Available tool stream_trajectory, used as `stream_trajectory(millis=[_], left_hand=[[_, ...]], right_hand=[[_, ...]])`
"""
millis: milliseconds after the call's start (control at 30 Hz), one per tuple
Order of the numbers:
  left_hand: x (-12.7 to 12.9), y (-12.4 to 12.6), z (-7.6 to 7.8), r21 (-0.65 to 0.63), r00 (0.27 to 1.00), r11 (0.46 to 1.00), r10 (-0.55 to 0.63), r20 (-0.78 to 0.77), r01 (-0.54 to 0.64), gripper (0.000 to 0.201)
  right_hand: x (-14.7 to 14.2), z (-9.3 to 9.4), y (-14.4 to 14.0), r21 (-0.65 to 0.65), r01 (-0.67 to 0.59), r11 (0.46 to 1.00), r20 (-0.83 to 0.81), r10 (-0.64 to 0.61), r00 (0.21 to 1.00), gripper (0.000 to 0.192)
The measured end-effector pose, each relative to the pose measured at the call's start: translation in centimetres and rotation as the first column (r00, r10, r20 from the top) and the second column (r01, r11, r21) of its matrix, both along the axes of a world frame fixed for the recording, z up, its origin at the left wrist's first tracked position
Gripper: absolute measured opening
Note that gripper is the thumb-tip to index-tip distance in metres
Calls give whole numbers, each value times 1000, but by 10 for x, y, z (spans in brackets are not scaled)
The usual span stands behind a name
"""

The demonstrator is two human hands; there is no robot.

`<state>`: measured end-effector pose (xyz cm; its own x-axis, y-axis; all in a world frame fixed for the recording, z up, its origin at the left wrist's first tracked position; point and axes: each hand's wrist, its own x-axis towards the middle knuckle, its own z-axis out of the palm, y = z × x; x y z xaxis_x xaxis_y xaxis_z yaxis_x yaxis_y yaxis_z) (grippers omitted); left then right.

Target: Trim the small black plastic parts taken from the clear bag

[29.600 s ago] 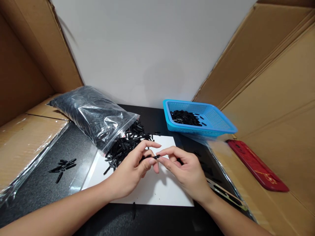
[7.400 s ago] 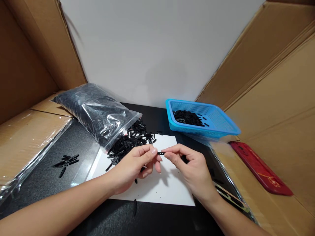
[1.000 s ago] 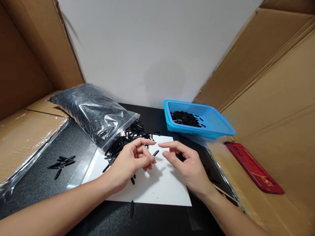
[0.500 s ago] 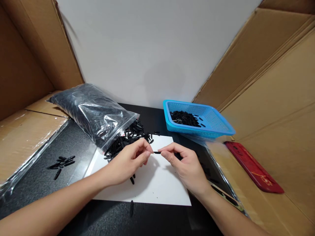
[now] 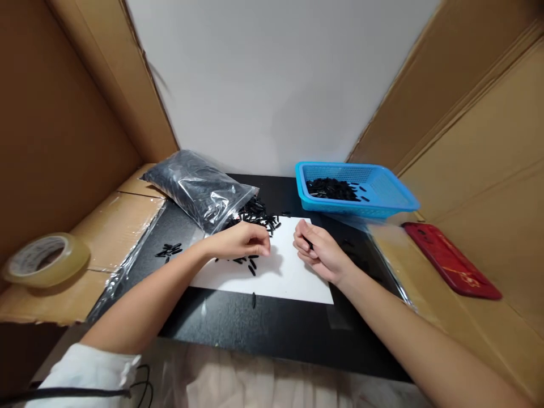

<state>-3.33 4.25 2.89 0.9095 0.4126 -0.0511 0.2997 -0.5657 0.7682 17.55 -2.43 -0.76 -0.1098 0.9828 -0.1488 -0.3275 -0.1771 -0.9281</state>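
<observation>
At the near edge of the black bench [image 5: 263, 326] a white sleeve [image 5: 91, 371] and a dark cable [image 5: 136, 385] are seen on the left. A single black piece [image 5: 254, 300] lies on the bench just off the near edge of the white sheet [image 5: 289, 280]. Over that sheet, near the middle of the bench, both hands are held apart from each other. The left hand [image 5: 240, 241] is lowered palm-down with fingers curled over a few loose black pieces [image 5: 246, 262]; whether any piece is pinched cannot be told. The right hand [image 5: 317, 249] is closed into a loose fist, and a small black part [image 5: 309, 243] is seen gripped between its fingers. A small cluster of pieces [image 5: 169, 250] lies toward the left edge, and a roll of tape [image 5: 45, 260] rests on the cardboard beyond that edge. Toward the far left corner a clear plastic bag [image 5: 198, 187] of black pieces is laid, with a spilled pile [image 5: 259, 213] at its mouth. Toward the far right corner a blue basket [image 5: 374, 192] holding more pieces is set, and a red flat object [image 5: 450, 260] lies past the right edge
</observation>
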Motion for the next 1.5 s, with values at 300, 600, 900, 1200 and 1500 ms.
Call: stream_trajectory(millis=[300, 600, 900, 1200, 1500], left_hand=[[-11, -50, 14, 153, 933, 941, -259, -251, 302, 27], [-32, -59, -2, 533, 976, 844, 154, -155, -49, 4], [-24, -40, -44, 720, 888, 624, 459, -26, -302, 42], [-10, -2, -39, 698, 873, 633, 487, -23, -335, 33], [-11, 19, -32, 544, 847, 708, 531, 12, -451, 15]], right_hand=[[42, 29, 28, 351, 248, 903, 422, -389, 819, 59], [105, 49, 111, 409, 181, 894, 814, -447, 372, 33], [61, 20, 72, 494, -55, 868, 856, -474, 204, 16], [-20, -26, 34, 485, -204, 850, 858, -418, 297, 45], [-60, -28, 36, 573, -172, 801, 743, -420, 521, 32]])
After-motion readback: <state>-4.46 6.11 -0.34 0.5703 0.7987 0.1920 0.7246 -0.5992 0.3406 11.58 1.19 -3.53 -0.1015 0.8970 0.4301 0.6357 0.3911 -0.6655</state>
